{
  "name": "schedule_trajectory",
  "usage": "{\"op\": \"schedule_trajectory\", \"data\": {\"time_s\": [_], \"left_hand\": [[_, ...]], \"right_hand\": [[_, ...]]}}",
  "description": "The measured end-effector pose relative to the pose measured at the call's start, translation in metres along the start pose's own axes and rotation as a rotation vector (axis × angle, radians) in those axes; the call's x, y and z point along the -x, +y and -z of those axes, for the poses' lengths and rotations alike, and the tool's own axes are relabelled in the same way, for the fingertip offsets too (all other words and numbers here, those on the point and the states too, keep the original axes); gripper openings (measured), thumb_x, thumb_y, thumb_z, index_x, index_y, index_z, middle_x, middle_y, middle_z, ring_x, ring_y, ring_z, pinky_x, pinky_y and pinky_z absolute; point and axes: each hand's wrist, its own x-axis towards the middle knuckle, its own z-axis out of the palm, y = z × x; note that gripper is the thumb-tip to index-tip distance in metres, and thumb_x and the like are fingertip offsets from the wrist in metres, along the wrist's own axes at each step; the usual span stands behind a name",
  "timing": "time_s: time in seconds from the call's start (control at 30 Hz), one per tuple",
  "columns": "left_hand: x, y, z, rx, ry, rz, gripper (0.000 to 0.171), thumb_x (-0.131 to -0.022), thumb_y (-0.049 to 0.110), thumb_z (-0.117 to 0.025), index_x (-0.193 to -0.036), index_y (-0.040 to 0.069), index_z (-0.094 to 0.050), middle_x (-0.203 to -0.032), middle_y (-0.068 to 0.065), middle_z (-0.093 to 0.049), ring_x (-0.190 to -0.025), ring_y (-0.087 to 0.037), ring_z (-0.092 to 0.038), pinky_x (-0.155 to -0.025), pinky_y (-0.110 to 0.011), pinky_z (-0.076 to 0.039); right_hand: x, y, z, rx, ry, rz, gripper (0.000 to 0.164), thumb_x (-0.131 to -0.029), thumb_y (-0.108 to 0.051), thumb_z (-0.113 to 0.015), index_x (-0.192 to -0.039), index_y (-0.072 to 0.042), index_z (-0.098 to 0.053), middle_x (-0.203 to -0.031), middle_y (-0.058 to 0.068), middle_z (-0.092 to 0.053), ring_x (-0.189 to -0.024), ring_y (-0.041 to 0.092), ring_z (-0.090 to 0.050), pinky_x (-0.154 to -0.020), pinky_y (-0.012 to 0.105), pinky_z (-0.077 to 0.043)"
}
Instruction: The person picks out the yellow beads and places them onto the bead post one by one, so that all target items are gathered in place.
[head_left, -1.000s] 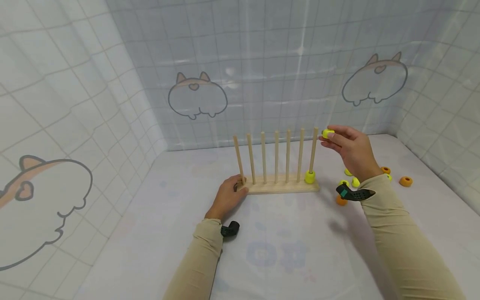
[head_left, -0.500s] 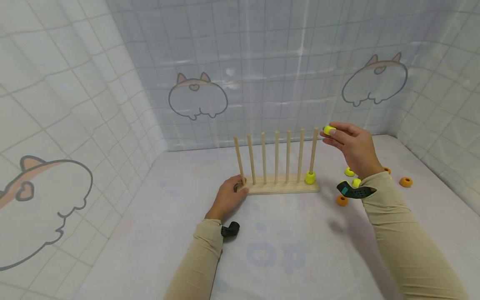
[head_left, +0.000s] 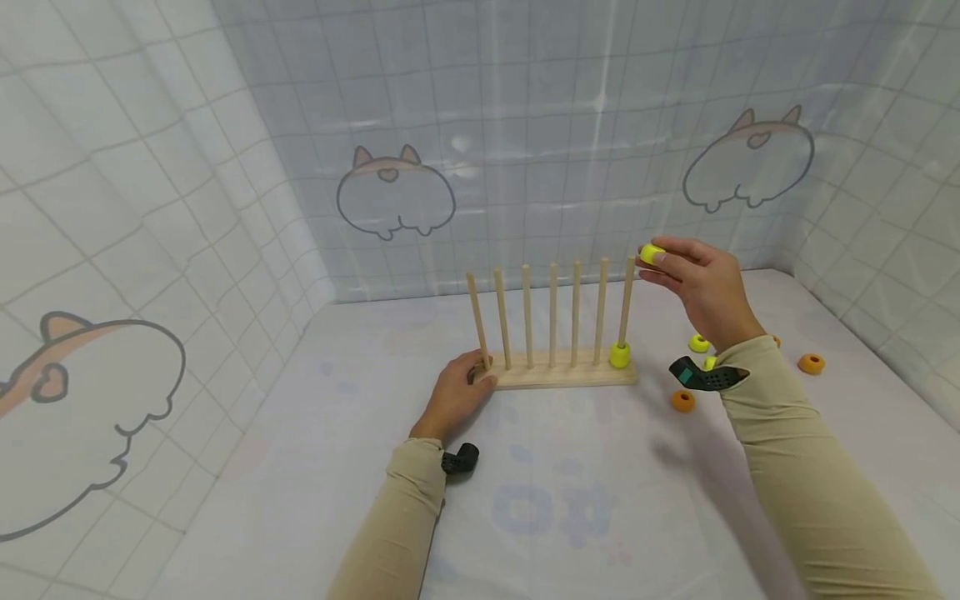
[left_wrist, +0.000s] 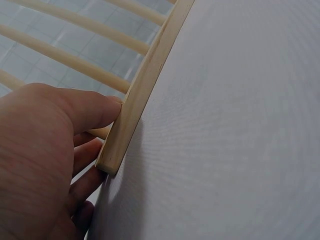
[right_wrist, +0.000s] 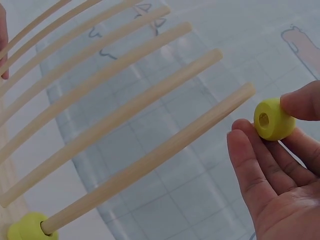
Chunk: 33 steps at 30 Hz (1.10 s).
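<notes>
A wooden rack with several upright pegs stands on the table. My left hand grips its left end, thumb on the front edge of the base in the left wrist view. Between thumb and fingers my right hand pinches a yellow bead, whose hole faces the tip of the rightmost peg. Bead and peg tip are close together, with a small gap in the right wrist view. Yellow beading sits at the bottom of that same peg.
Right of the rack, partly behind the right wrist, lie loose yellow beads and orange beads. Another orange bead is nearer the front. A tiled-pattern sheet hangs behind the table and at both sides.
My right hand has risen slightly, bringing the yellow bead up to about the height of the rightmost peg's tip; the bead has turned in the fingers. The left hand stays on the rack.
</notes>
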Motion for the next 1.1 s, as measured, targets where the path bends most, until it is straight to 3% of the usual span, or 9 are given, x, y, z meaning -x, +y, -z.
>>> {"op": "schedule_trajectory", "data": {"time_s": [0.2,0.5,1.1], "left_hand": [[0.001,-0.001,-0.001,0.010,0.002,0.008,0.038,-0.096,0.020,-0.067,-0.131,0.009,-0.064,-0.146,-0.012,-0.052,-0.138,-0.031,-0.044,-0.112,-0.046,-0.038],[-0.001,-0.003,-0.001,0.003,0.002,-0.001,0.037,-0.096,0.022,-0.067,-0.131,0.010,-0.064,-0.146,-0.010,-0.052,-0.138,-0.029,-0.044,-0.112,-0.044,-0.037],[0.001,0.000,0.000,0.002,0.000,-0.021,0.038,-0.096,0.020,-0.066,-0.133,0.010,-0.064,-0.146,-0.011,-0.053,-0.137,-0.031,-0.045,-0.110,-0.046,-0.040]], "right_hand": [[-0.002,-0.001,-0.001,-0.027,-0.007,0.002,0.048,-0.091,-0.003,-0.072,-0.130,0.019,-0.052,-0.114,0.018,-0.066,-0.104,0.026,-0.070,-0.091,0.036,-0.055],[-0.005,-0.007,-0.007,0.005,-0.015,0.017,0.038,-0.092,-0.004,-0.071,-0.125,0.012,-0.060,-0.117,0.021,-0.067,-0.105,0.026,-0.069,-0.091,0.034,-0.055],[-0.007,-0.007,-0.014,0.011,-0.030,0.029,0.037,-0.093,-0.002,-0.070,-0.124,0.014,-0.060,-0.117,0.022,-0.067,-0.106,0.026,-0.069,-0.092,0.033,-0.055]]}}
